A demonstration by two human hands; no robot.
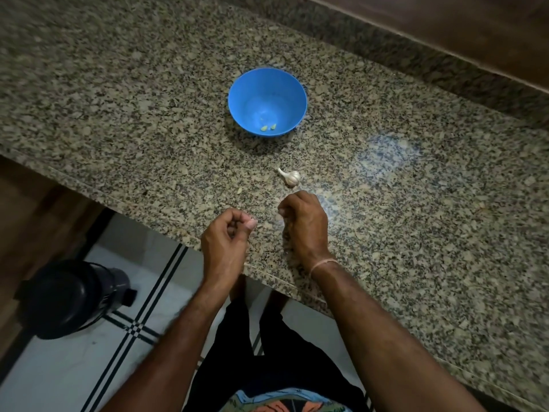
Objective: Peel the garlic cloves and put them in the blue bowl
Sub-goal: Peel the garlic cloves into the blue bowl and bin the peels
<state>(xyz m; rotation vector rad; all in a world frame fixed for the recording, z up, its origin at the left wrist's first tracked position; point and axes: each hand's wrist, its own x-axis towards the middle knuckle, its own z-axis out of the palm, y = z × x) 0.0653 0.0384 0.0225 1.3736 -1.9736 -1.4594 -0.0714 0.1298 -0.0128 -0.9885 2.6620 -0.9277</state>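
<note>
A: Fingers?
B: L hand, lower centre: curled, thumb on forefinger; contents unclear. R hand: curled, can't tell either.
A: Counts?
B: 1 bowl upper centre, 2 cloves inside. 1 garlic bulb on counter, betw. bowl & hands.

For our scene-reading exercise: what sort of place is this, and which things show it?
Probably a home kitchen: a speckled granite counter, a bowl on it holding two peeled cloves, a garlic bulb nearby, and a tiled floor below.
</note>
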